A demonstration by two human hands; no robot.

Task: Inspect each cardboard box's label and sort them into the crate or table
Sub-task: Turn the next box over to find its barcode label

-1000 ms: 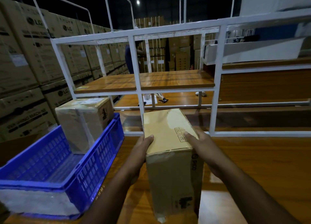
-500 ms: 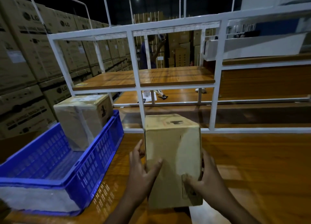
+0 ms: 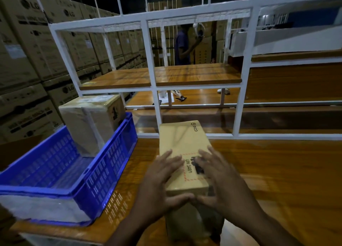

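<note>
Box (image 3: pixel 182 149) on table (image 3: pixel 277 171); both hands' fingers (image 3: pixel 171 157) spread flat on top, thumbs at near edge.

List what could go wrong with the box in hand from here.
The cardboard box is held only by spread fingers on top and thumbs at its near edge, so it might slip. The label sits partly under the right hand, risking a misread. The blue crate overhangs the table edge.
</note>
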